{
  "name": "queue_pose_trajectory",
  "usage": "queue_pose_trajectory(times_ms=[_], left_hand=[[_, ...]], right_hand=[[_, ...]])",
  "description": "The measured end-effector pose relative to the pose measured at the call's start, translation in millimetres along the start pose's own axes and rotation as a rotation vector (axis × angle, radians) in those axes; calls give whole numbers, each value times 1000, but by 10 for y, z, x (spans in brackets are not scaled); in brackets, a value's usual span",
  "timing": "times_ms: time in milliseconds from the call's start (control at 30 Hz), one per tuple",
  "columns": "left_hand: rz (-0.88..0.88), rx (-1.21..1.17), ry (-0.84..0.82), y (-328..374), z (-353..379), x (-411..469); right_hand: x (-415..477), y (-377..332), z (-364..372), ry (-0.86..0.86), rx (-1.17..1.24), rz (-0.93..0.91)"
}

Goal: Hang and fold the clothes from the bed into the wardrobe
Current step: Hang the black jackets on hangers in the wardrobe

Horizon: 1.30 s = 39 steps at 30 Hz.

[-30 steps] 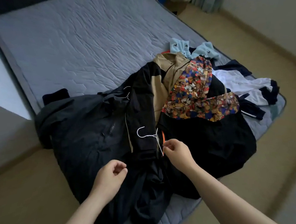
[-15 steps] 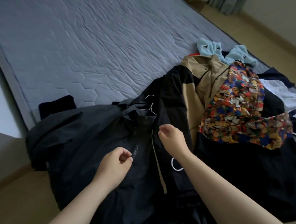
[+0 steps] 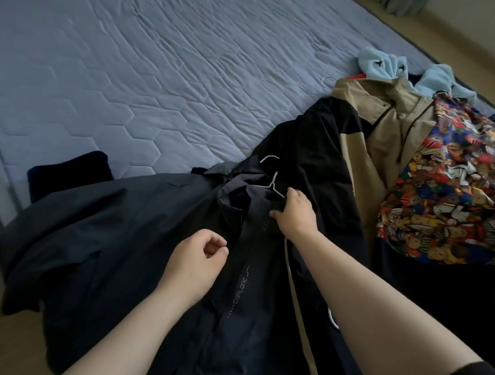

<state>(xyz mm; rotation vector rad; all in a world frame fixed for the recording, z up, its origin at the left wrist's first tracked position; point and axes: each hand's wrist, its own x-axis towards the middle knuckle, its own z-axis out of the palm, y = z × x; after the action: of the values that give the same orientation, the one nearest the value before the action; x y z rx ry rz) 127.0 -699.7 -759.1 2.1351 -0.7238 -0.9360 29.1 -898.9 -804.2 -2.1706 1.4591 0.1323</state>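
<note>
Dark jacket (image 3: 127, 239) lay near-to-far, collar far (hanger (image 3: 272, 182) hook likewise).
Right hand (image 3: 296, 213) gripped its collar; left hand (image 3: 195, 258) hovered loosely curled, empty.

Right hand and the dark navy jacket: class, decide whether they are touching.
Touching. The head view shows the right hand gripping the dark navy jacket at its collar, below the white hanger.
</note>
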Motion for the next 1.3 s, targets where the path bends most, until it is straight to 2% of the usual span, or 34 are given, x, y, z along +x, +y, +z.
queue_pose_trajectory(times_ms=[100,233,367,567,767,833,967,1033,1200,1300], left_hand=[[-5,6,-10,-67,9,16],[-19,7,-22,-93,28,20],[-17,15,-10,-68,50,40],[-7,23,-28,-72,80,-7],[-11,54,-9,-141,73,71],[-22,39,-5,-131,113,74],[-65,-34,-14,-57,223,60],[-98,-98,-18,13,282,20],[-150,-281,33,274,335,-125],[-143,-409,97,416,326,-249]], right_hand=[[120,58,-31,-28,-120,11],[201,103,-81,-171,-299,32],[249,87,-83,-237,-327,110],[199,134,-51,-157,-253,188],[192,213,-123,-315,-396,185],[124,265,-146,-267,-420,120],[-169,316,-220,10,-513,-212],[-315,313,-308,87,-484,-342],[-677,282,-660,58,-315,-541],[-938,233,-840,16,-125,-522]])
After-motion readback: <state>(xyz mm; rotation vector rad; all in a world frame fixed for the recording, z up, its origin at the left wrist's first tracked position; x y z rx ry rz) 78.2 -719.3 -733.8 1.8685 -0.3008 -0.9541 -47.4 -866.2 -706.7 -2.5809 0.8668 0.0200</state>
